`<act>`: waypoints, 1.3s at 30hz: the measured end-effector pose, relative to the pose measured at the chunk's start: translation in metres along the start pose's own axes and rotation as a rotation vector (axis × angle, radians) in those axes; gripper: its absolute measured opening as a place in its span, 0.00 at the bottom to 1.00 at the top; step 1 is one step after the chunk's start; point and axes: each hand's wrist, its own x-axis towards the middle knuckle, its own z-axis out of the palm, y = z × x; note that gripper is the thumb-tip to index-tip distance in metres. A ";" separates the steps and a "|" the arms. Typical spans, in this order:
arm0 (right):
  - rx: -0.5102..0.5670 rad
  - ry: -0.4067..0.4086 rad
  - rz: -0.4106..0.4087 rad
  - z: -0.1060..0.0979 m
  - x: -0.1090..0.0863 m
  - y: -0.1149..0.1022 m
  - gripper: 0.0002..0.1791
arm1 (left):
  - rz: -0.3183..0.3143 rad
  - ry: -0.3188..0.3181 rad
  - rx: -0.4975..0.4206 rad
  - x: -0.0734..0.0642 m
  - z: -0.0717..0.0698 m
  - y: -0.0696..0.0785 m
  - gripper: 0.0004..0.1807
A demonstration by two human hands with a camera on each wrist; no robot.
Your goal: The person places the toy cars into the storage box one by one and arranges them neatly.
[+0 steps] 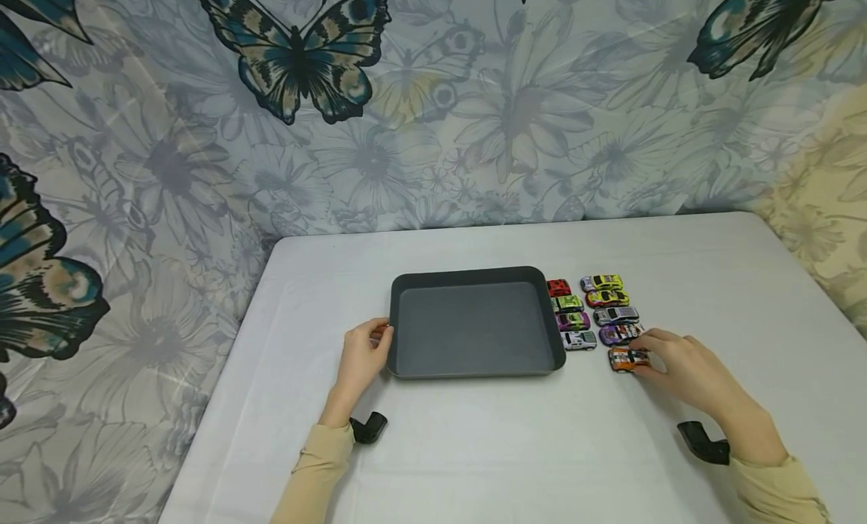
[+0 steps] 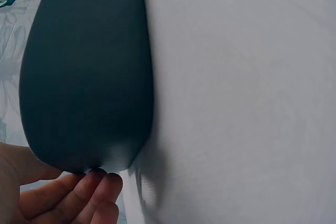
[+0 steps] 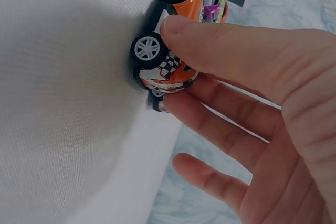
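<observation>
A dark grey rectangular tray (image 1: 467,324) lies on the white-covered table. At its left side, my left hand (image 1: 361,358) grips the edge; in the left wrist view the thumb and curled fingers (image 2: 100,190) meet at the tray's end wall (image 2: 86,77). To the right of the tray, my right hand (image 1: 694,377) pinches an orange toy car (image 1: 626,359) at the near end of a column of toy cars. The right wrist view has the thumb on the side of this orange car (image 3: 186,11), between its wheels, with the other fingers partly behind it.
Two columns of small toy cars stand right of the tray, among them a silver one (image 1: 579,341), a purple one (image 1: 619,333) and a yellow one (image 1: 603,282). The white tabletop (image 1: 474,449) ends at a butterfly-patterned cloth (image 1: 433,155) behind.
</observation>
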 end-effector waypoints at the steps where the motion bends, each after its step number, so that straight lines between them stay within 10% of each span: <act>1: -0.003 0.001 0.001 0.000 0.000 0.000 0.17 | 0.000 0.001 -0.004 0.000 0.000 0.000 0.11; 39: -0.068 0.073 -0.128 -0.010 0.016 -0.008 0.21 | -0.013 0.008 -0.065 0.001 0.002 -0.003 0.11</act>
